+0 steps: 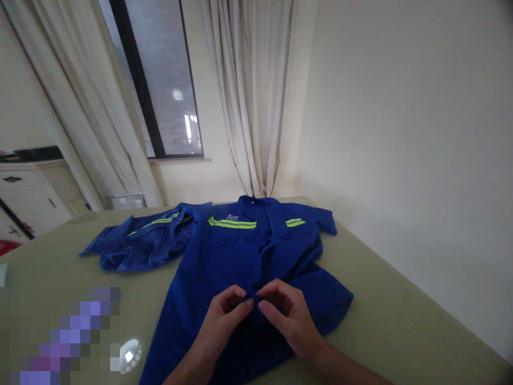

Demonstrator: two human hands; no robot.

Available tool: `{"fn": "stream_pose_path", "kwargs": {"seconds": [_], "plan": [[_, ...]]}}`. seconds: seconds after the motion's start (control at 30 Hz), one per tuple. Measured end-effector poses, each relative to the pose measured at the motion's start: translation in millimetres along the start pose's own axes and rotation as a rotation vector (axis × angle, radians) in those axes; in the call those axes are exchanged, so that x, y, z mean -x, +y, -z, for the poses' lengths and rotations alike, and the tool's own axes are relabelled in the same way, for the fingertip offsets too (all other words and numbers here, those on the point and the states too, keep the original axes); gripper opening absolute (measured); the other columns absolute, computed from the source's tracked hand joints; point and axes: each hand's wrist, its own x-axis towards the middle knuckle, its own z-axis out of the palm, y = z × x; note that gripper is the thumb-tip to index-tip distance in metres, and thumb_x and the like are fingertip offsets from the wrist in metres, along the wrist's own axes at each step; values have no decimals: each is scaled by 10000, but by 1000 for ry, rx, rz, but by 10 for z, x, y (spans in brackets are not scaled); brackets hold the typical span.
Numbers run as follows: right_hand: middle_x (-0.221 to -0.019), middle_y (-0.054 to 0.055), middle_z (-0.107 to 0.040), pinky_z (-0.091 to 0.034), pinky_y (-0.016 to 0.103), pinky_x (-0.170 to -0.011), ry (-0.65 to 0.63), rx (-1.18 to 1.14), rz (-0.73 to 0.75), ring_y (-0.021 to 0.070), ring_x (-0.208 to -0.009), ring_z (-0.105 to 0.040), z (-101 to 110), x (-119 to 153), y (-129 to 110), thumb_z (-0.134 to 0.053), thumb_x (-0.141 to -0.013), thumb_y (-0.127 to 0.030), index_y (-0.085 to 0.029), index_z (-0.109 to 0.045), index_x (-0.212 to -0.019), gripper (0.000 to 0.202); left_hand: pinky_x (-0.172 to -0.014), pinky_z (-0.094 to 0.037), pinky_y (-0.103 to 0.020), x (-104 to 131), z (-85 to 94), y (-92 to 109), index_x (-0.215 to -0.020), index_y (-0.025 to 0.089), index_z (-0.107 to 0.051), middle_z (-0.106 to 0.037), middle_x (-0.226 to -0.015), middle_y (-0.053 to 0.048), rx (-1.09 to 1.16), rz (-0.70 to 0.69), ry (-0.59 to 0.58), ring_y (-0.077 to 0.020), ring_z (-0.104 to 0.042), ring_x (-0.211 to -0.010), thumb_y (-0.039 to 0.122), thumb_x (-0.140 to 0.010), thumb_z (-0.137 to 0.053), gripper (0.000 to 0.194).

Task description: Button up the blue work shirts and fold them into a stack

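Note:
A blue work shirt with yellow-green reflective strips lies spread on the table, its collar at the far side and its front partly open. Near the lower front edge, my left hand pinches the cloth between thumb and fingers. Just to the right, my right hand is also closed at the same front edge, thumb and fingertips curled together on the fabric. Whether a button sits between the fingertips is too small to tell.
A second blue garment with a reflective strip lies crumpled to the left on the greenish table. A white wall borders the table's right side. Curtains and a window are behind. A pixelated patch covers the lower left.

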Motion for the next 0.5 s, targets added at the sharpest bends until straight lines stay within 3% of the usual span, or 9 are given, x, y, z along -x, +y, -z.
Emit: {"fn": "stream_pose_path", "kwargs": {"seconds": [0.13,0.3,0.5], "plan": [[-862,31,-727,-521,268,-756,31,8,-58,184,-821,-662,-6,-23,10,-840,-783,-377,-204,-737,-946,259,-649,-383,-210,5,12,40,-737,173,-687,-639,-693,27,-83,-67,2,-105,-534,-668,521,-709,-854,386],[-795,10,-700,-501,252,-696,35,-118,-117,152,-740,-634,-1,-88,77,-843,-781,-389,-201,-723,-890,248,-691,-401,-220,-7,71,67,-842,179,-722,-687,-785,6,-140,-61,-91,-121,-570,-736,494,-778,-810,333],[-874,31,-737,-517,265,-759,2,-221,-176,167,-821,-673,7,-128,90,-884,-731,-406,-197,-721,-901,315,-705,-423,-217,-25,91,82,-948,208,-645,-697,-850,6,-108,-81,-133,-130,-593,-775,440,-782,-814,331]]}}
